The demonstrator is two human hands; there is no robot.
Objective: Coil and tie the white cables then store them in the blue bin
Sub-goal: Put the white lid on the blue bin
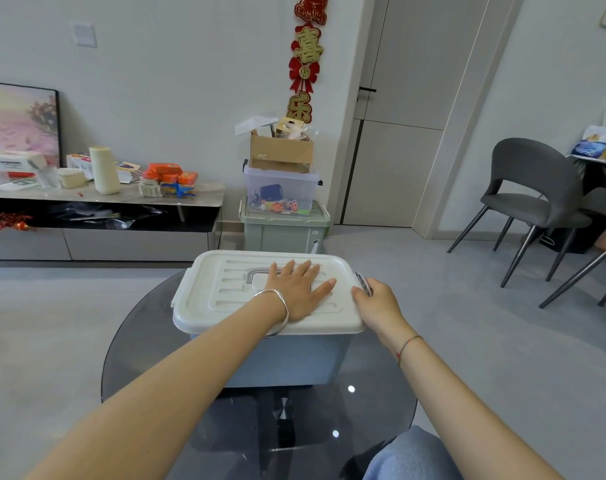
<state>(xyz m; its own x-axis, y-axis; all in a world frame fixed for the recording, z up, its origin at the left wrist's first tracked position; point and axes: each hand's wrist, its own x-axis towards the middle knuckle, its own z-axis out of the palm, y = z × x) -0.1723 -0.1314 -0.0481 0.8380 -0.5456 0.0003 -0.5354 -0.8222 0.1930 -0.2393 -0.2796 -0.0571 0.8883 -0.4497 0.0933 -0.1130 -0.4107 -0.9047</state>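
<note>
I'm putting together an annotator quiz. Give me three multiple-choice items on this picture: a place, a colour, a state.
1. Where does the blue bin stand? A on the round glass table; B on the floor; C on a chair.
2. What colour is the bin's lid? A green; B white; C red.
3. How does the left hand lie? A flat on the lid; B pinching a cable; C hanging at the side.
Key: 1 A, glass shows under the bin; 2 B, the lid is white over blue walls; 3 A, its straight fingers rest on the lid; the right hand grips the latch.
</note>
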